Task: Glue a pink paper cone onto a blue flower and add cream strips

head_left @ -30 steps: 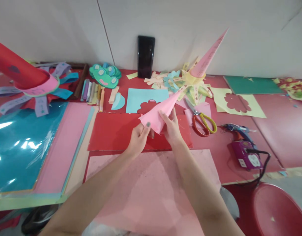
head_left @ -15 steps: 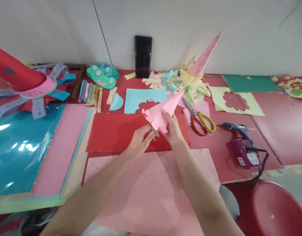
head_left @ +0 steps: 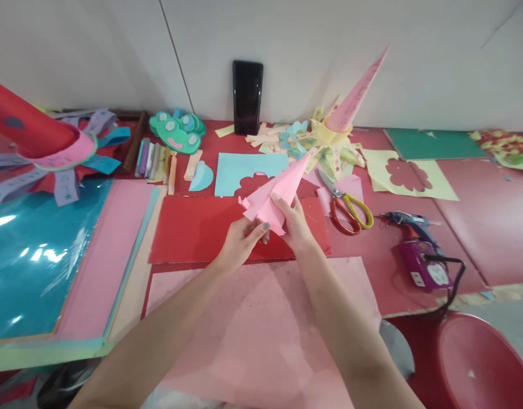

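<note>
A pink paper cone [head_left: 287, 184] with cut tabs at its wide end is held above the red board [head_left: 193, 227], its tip pointing up and to the right. My right hand [head_left: 296, 224] is closed around the cone's right side, thumb on top. At the wide end, my left hand [head_left: 244, 236] pinches the lower edge, where a tab sits between thumb and fingers; the fingertips are partly hidden. Scissors [head_left: 350, 213] with a red and a yellow handle lie to the right of my right hand. Behind the cone is a light blue sheet [head_left: 231, 167] with a flower-shaped cutout.
A glue gun [head_left: 414, 224] rests beside a purple power box [head_left: 425, 270] with a black cord. A phone [head_left: 247, 96] leans on the wall. Another pink cone [head_left: 355, 102] stands at the back, a red tube [head_left: 26, 122] at left. Markers [head_left: 149, 159] lie near green frog cutouts [head_left: 178, 133].
Both hands have shifted slightly left and toward me with the pink cone. The cone's tip has moved left. Both hands keep their hold.
</note>
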`<state>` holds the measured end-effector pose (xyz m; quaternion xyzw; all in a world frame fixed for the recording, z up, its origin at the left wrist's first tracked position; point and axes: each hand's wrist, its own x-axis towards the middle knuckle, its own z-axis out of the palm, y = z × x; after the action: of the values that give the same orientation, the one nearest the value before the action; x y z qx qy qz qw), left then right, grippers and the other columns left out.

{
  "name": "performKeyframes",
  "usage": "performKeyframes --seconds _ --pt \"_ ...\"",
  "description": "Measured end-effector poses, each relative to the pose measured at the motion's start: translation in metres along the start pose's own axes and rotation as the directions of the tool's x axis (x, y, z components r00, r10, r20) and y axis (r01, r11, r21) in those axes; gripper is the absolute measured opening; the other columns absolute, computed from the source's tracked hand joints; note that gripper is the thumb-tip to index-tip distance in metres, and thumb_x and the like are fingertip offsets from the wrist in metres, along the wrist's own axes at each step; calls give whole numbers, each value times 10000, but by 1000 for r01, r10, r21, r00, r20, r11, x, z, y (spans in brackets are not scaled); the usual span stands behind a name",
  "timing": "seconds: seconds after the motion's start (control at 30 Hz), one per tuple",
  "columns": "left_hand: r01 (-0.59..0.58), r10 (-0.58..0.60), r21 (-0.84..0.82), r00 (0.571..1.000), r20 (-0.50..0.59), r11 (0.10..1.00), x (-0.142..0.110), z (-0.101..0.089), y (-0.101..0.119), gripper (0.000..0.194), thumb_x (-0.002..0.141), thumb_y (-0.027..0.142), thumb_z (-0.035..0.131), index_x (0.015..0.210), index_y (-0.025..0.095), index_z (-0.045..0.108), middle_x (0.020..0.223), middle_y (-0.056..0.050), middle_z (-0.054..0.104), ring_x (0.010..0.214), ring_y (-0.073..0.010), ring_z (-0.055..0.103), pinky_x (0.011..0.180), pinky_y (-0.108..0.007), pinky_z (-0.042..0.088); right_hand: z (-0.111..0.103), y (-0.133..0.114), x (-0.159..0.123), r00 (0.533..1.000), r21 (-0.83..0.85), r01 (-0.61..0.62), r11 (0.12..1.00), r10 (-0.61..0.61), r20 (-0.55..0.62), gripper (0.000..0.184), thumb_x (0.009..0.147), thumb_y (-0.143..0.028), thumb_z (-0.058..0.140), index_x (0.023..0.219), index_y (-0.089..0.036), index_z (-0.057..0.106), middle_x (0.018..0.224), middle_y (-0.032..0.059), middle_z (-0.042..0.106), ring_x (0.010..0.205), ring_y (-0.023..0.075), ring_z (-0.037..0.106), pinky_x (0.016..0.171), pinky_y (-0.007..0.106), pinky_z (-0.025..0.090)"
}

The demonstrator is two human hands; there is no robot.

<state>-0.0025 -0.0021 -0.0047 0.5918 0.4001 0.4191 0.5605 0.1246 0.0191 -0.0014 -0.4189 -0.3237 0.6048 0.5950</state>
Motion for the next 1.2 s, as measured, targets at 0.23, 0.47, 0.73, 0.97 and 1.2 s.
performKeyframes --seconds 0.23,0.47,0.73,0.97,1.2 --pt "13 -13 19 1000 -15 1000 1 1 1 489 780 631 521 596 178 511 521 7 537 506 -109 538 540 -232 482 0 3 0 1000 -15 26 1000 -25 16 362 697 -407 704 947 -269 481 774 -40 573 644 128 607 528 258 551" --pt "-20 19 -34 1000 -17 999 0 1 0 440 822 569 515 623 176 501 526 21 516 502 -94 519 537 -220 468 1 1 0 999 -16 26 1000 -27 -24 417 672 -410 722 995 -271 498 797 -35 578 691 137 615 616 287 564" --pt "-13 13 -41 1000 5 999 -2 1 4 358 899 437 460 658 175 502 570 18 525 538 -93 512 574 -227 466 2 -3 1 993 4 79 997 -79 -92 375 678 -388 716 965 -266 509 908 -14 597 769 140 608 671 291 549" --pt "-12 12 -44 1000 8 999 -1 1 2 341 897 426 468 680 168 517 574 23 524 535 -90 515 561 -223 464 3 -3 0 989 29 91 995 -87 -120 432 679 -360 725 1044 -279 509 904 -25 597 774 138 610 718 312 548" --pt "-6 5 -24 1000 -30 1000 -1 0 4 349 887 353 497 591 167 491 549 27 526 516 -74 511 551 -202 456 0 0 2 981 -12 134 991 -134 -137 507 684 -366 723 1130 -309 488 946 -16 607 809 144 611 731 309 542"
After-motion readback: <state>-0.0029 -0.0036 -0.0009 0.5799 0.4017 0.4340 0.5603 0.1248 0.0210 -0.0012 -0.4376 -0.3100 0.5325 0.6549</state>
